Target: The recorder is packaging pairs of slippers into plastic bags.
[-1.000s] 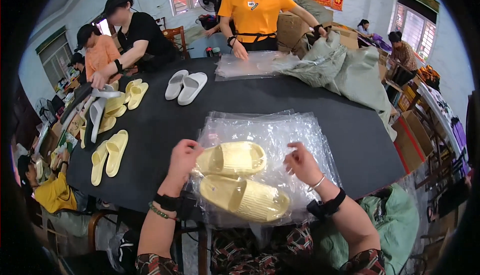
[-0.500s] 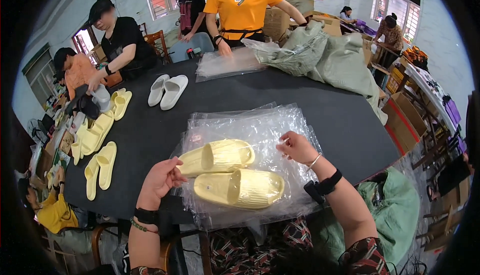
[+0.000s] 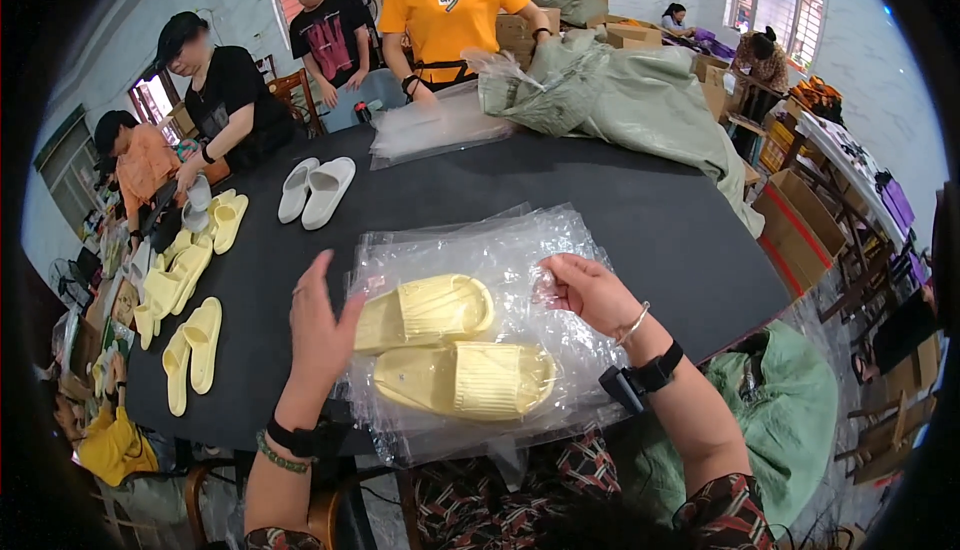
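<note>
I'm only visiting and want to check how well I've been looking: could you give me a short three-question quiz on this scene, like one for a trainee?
1. Fill the gap: the slippers lying between the left hand and the right hand are pale ____.
2. True or false: the left hand is clenched into a fist.
3. Which lies farther from the person: the clear bags by the right hand, or the light grey slippers?

Key:
1. Yellow.
2. False; its fingers are extended, with the thumb apart.
3. The light grey slippers.
</note>
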Action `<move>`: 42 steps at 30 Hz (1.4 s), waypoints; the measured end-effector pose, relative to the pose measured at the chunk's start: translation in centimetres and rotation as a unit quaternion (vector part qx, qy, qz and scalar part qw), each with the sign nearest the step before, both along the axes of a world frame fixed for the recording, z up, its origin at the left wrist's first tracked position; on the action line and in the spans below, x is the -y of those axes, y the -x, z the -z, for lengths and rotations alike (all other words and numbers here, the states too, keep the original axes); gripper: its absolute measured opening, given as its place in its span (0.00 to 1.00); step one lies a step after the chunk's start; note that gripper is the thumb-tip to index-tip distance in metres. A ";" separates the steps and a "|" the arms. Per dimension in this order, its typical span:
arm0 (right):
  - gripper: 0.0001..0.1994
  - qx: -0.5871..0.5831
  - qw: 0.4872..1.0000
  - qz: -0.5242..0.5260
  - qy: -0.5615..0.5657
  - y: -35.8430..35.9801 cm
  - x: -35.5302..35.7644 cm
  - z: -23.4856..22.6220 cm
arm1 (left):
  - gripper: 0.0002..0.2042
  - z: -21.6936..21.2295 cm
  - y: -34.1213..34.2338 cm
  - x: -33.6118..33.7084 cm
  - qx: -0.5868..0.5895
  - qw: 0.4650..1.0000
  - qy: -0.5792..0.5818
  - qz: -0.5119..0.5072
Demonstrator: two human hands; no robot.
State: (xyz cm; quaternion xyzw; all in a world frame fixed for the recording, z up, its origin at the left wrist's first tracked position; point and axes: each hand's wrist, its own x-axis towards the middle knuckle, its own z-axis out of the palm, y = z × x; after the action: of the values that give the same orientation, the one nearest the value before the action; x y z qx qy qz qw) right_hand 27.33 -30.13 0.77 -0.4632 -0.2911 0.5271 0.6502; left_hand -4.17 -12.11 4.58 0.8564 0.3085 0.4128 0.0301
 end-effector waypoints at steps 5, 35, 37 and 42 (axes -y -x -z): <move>0.08 0.263 0.965 -0.003 -0.009 0.5 0.9 -0.1 | 0.28 -4.3 -8.7 3.2 -0.144 0.955 -0.008 0.258; 0.37 0.338 0.929 -0.102 0.110 7.2 10.3 4.0 | 0.10 -2.1 -17.1 -4.8 0.097 0.877 0.443 0.156; 0.37 0.348 0.924 -0.105 0.119 7.0 10.6 4.2 | 0.10 -2.6 -16.2 -6.7 0.134 0.868 0.454 0.151; 0.38 0.317 0.938 -0.073 0.118 6.9 9.9 3.6 | 0.16 -1.1 -16.7 -4.4 0.031 0.911 0.354 0.210</move>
State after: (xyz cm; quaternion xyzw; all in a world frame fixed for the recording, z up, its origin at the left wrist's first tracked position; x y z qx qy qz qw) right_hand 20.40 -40.02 -2.82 -0.6573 -0.4508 0.4297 0.4243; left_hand 12.56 -7.67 5.72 0.8212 0.2464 0.2869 0.4273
